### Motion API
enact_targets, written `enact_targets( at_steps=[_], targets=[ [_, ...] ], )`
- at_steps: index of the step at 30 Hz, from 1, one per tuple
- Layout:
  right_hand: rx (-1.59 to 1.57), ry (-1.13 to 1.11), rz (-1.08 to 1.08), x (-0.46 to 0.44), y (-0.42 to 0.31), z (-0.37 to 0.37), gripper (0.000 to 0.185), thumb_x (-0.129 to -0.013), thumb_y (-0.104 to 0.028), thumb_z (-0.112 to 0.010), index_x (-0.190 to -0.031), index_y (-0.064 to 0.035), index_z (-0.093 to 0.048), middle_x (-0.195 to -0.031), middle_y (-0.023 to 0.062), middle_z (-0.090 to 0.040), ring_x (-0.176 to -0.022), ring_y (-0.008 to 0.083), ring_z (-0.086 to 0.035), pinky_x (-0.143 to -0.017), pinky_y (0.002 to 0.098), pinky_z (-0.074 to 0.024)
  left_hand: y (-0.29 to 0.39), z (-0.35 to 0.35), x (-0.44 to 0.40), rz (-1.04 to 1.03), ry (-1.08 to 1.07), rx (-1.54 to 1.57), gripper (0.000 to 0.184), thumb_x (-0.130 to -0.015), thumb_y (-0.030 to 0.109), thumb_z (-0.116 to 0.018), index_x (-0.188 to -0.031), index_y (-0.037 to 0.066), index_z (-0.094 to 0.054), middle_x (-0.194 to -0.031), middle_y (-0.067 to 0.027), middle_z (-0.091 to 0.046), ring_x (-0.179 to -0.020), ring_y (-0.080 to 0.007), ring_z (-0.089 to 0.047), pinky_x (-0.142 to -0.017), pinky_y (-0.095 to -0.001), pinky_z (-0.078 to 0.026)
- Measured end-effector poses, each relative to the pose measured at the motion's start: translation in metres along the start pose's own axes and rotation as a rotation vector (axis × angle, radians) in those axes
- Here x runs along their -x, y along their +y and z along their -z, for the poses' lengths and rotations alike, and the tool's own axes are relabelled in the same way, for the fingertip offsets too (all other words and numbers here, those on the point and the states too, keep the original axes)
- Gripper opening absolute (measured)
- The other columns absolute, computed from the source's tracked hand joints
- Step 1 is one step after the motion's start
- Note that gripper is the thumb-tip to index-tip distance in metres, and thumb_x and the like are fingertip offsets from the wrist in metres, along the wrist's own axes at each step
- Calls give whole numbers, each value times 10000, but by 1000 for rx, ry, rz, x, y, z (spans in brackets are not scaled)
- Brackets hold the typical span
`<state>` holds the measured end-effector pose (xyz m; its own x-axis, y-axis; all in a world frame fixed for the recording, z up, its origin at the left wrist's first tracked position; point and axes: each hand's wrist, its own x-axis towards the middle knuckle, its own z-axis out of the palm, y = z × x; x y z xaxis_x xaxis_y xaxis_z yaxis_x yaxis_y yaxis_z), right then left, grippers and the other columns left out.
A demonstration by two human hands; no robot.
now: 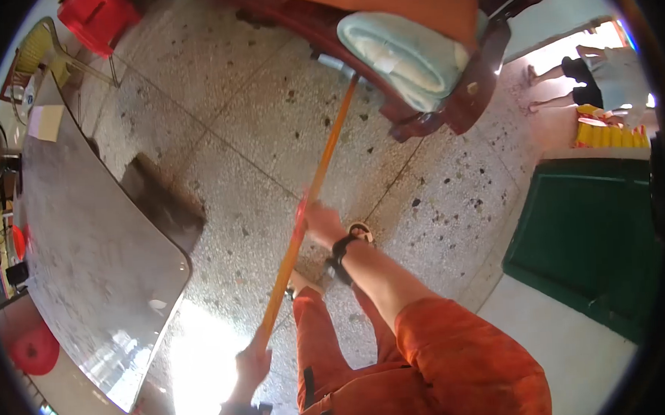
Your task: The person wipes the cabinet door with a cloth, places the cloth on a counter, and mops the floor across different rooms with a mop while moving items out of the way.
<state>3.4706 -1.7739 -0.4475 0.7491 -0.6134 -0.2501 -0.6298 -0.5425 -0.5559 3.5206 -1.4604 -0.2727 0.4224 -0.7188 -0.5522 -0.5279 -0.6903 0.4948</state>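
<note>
A long yellow-brown wooden pole [284,265] slants across the view, with a red band partway along it. My left hand [252,364] is wrapped round its near end. Farther up, my right hand [323,224] grips it by the red band. The pole's far end reaches the floor at the edge of a dark red wooden bench [399,119]. A pale flat piece [337,64] shows there, partly hidden by the bench; its kind is unclear. On the bench lie a pale green cushion-like item [396,53] and an orange-brown cover [413,7].
A grey-topped table [95,218] with a rounded corner stands at left. Behind it are a yellow chair [35,53] and red stools [98,21]. A dark green panel [586,241] is at right. Another person [601,77] stands by the bright doorway. The floor is speckled stone.
</note>
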Motion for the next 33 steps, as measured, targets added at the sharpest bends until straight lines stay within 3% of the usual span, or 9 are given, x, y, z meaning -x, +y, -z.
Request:
enact_targets(
  at_steps=[2, 6, 10, 14, 19, 21, 28, 29, 33],
  targets=[
    [-16, 16, -105, -31, 31, 3, 187, -720, -195, -525, -816, -36, -541, -816, 152, -552, -670, 307, -579, -564, 417, -455, 3, -8, -43, 102, -85, 252, 561, -692, 38, -485, -1227, 152, -363, -860, -171, -582, -714, -346, -569, -617, -421, -467],
    [211, 5, -140, -77, 77, 28, 246, -767, -237, -494, -891, -26, -516, -780, 136, -568, -743, 286, -580, -577, 370, -462, 32, -7, -125, -12, -83, 109, 553, -714, 62, -469, -1234, 216, -363, -848, -189, -578, -754, -349, -562, -649, -429, -466],
    [-210, 64, -228, -105, 105, 33, 227, -787, -220, -456, -934, -53, -501, -801, 132, -582, -777, 295, -574, -627, 373, -469, 16, -3, -184, -37, -106, 134, 594, -708, 18, -480, -1246, 247, -374, -836, -161, -597, -684, -264, -592, -620, -328, -465],
    [240, -44, -256, -109, 78, 25, 232, -779, -219, -464, -944, -60, -497, -828, 138, -580, -795, 286, -576, -639, 370, -471, 3, 29, -191, 101, -201, 86, 597, -706, 28, -466, -1249, 256, -370, -779, -168, -591, -556, -244, -528, -568, -322, -441],
    [119, -137, -269, -106, 40, -5, 254, -718, -260, -557, -885, -81, -490, -826, 142, -567, -781, 321, -561, -654, 423, -452, -25, 70, -158, 67, -151, 80, 564, -701, 1, -410, -1218, 225, -403, -939, -187, -572, -809, -325, -575, -680, -360, -470],
    [-75, -95, -166, -97, 19, -18, 251, -731, -164, -539, -962, -92, -475, -992, 146, -513, -859, 300, -549, -717, 412, -446, -32, 83, -138, 73, -107, 65, 550, -702, 2, -416, -1205, 225, -412, -914, -185, -572, -792, -326, -568, -677, -371, -465],
    [-74, -232, -80, -54, -45, -37, 257, -714, -147, -561, -939, -48, -486, -927, 156, -532, -851, 334, -544, -709, 413, -448, -28, 92, -27, 124, 4, -84, 515, -726, 18, -416, -1199, 221, -397, -766, -153, -579, -671, -334, -569, -589, -397, -460],
    [-85, -236, -43, -40, -49, -48, 262, -715, -156, -562, -932, -28, -492, -903, 165, -538, -830, 342, -550, -695, 418, -452, -23, 101, -8, 281, -188, -104, 524, -728, 9, -408, -1214, 203, -380, -791, -145, -587, -674, -331, -573, -598, -402, -456],
    [110, -456, 8, 12, -121, -13, 356, -717, -219, -575, -1000, -7, -537, -913, 166, -554, -795, 318, -583, -627, 526, -444, -13, 121, 91, 149, -120, -22, 554, -740, -8, -431, -1258, 156, -326, -1123, -175, -497, -1055, -196, -481, -889, -303, -376]
  ],
)
